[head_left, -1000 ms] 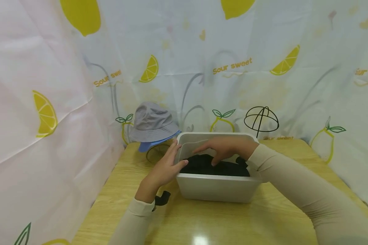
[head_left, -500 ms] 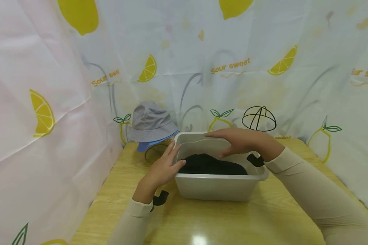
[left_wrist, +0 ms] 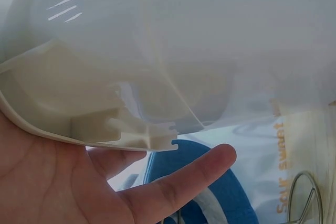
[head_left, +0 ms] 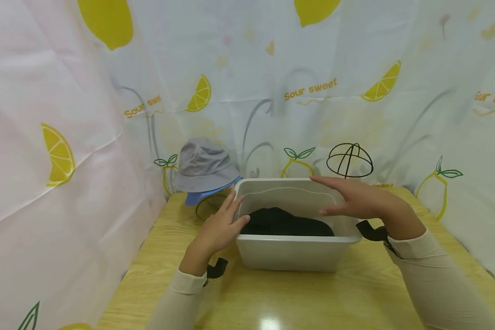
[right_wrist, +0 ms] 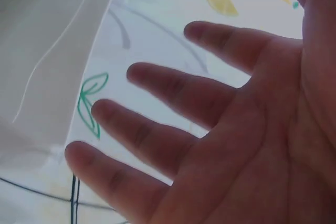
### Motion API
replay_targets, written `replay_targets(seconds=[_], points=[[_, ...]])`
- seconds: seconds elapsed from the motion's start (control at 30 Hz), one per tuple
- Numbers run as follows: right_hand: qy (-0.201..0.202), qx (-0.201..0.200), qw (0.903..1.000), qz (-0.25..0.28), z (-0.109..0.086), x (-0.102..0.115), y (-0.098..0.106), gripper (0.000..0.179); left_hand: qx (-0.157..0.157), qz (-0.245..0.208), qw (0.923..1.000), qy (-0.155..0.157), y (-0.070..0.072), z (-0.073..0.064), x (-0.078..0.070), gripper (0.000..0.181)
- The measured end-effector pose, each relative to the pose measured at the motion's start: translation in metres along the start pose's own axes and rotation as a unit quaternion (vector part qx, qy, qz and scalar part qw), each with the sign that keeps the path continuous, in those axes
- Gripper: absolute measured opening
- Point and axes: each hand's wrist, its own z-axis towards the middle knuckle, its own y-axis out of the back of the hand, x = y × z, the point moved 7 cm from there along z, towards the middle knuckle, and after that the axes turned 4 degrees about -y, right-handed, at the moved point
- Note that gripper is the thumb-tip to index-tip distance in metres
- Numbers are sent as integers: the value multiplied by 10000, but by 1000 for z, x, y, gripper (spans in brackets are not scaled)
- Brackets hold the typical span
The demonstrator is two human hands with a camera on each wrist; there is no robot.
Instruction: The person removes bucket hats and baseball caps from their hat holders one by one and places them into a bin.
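Observation:
A pale grey plastic bin (head_left: 288, 252) stands on the table with a rounded black fabric item (head_left: 284, 222) lying inside; its exact kind cannot be told. My left hand (head_left: 214, 231) rests against the bin's left side. In the left wrist view, the palm touches the rim (left_wrist: 89, 144) and the fingers extend outside, holding nothing. Over the bin's right end hovers my right hand (head_left: 360, 199), its fingers stretched out. The right wrist view shows that palm (right_wrist: 247, 145) bare, with fingers spread and nothing in them.
A grey bucket hat (head_left: 206, 162) sits atop something blue (head_left: 195, 198) on a wire stand (head_left: 210, 208), left of the bin. A black wire hat stand (head_left: 350, 160) is behind the bin to the right. Lemon-print curtain (head_left: 247, 55) surrounds the wooden table (head_left: 305, 302).
My right hand has come up out of the bin and moved to the right with nothing in it. The black item stays in the bin, and my left hand has hardly moved.

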Motion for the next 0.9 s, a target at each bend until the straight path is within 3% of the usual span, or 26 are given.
replay_targets(seconds=[0.27,0.47,0.73,0.9], points=[[-237,-479,9978,402,-22,-19,-1,85,-37,-1,10000,21,5,-1,1,71],[-253,-744,9937,804,-28,-30,-16,87,-32,4,10000,3,5,1,2,73],[-278,-698,9825,1704,-35,-39,-38,97,14,-169,9998,-50,0,1,1,74],[-402,-711,9842,1574,-35,-37,-41,100,2,-253,9997,-69,-1,0,1,77]])
